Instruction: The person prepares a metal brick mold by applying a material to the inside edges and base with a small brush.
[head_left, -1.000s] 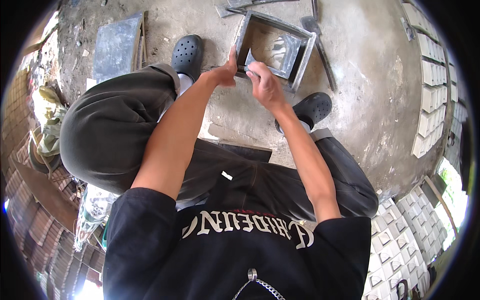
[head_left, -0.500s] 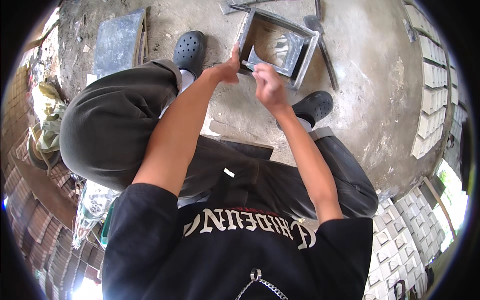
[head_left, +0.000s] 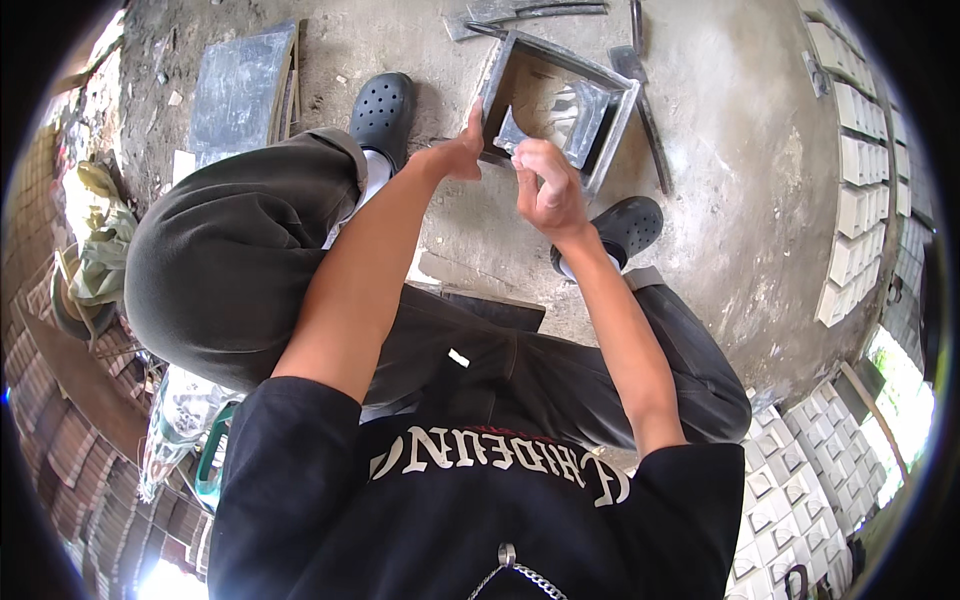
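On the floor ahead of me, between my feet, lies an open rectangular box frame [head_left: 616, 122] with grey, dusty walls. Inside it sits a grey insert [head_left: 592, 118] with a curved inner edge and a pale pattern beside it. My left hand [head_left: 462, 150] rests against the frame's near left side, fingers stretched along the wall. Bent into a pinch, my right hand [head_left: 550, 188] is over the near wall, at the insert's near edge. Whatever its fingertips hold is hidden.
A hammer-like tool [head_left: 640, 95] lies right of the frame. Curved dark strips [head_left: 545, 12] are beyond it. Flat grey boards [head_left: 238, 92] lean at far left. Pale moulded blocks [head_left: 860, 195] stand in rows along the right, with more blocks [head_left: 785, 495] at lower right.
My right hand has shifted slightly right and toward me, and its wrist has turned. The left hand stays at the frame's side. The whole view has dipped slightly.
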